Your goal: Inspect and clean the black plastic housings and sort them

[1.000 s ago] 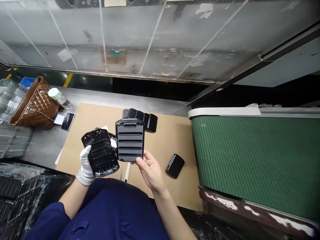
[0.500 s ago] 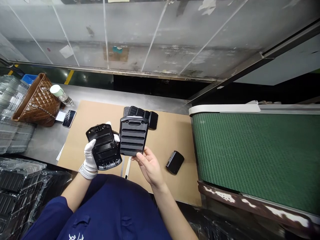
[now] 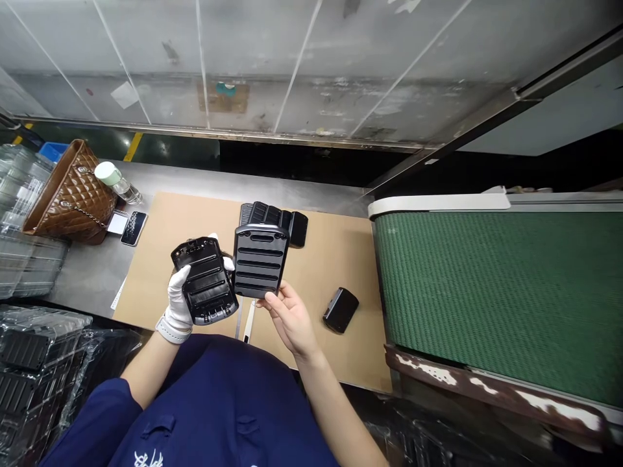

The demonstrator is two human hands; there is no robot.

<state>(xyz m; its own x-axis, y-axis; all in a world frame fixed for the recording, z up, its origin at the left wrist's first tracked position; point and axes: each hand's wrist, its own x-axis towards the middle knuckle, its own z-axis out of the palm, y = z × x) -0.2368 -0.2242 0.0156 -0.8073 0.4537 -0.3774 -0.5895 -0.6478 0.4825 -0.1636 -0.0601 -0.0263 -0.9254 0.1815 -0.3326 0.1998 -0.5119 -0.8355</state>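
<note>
My left hand, in a white glove, grips a glossy black ribbed plastic shell with its hollow inner side turned up. Bare fingers of my right hand pinch the lower edge of a black ribbed plastic cover, whose slotted face looks toward me. The two parts are held side by side above the cardboard sheet, their near edges close together. Behind the cover lie several more black ribbed parts, partly hidden. A single black part rests on the cardboard to the right.
Brown cardboard covers the table. A green conveyor belt runs along the right. At the left are a brown quilted bag, a bottle and a phone. Plastic-wrapped trays are stacked lower left. A white-handled tool lies near my body.
The shell in my left hand has tilted slightly and shifted a little to the right. Both hands keep hold of their parts; the whole view has moved slightly.
</note>
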